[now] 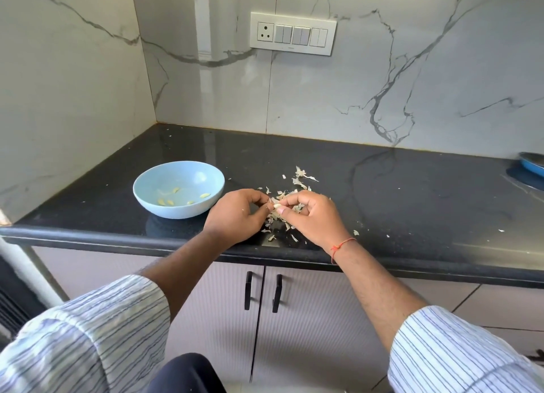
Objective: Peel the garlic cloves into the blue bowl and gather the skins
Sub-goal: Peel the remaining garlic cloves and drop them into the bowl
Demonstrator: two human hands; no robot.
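Both hands meet over the black countertop (382, 186), just right of the blue bowl (178, 189). The left hand (235, 213) and the right hand (312, 216) have their fingers curled in, and together they pinch a single pale garlic clove (277, 206) between their fingertips, the clove sitting in the small gap where the two hands come together. Under and behind the hands lies a loose scatter of papery garlic skins (297, 183) on the counter, stretching back toward the wall, with a few stray flakes nearer the front edge. The bowl stands upright and holds several peeled cloves (176, 197) (small yellowish pieces spread across its bottom). A red thread (341, 245) circles the right wrist. Striped sleeves (97, 331) are pushed up both forearms
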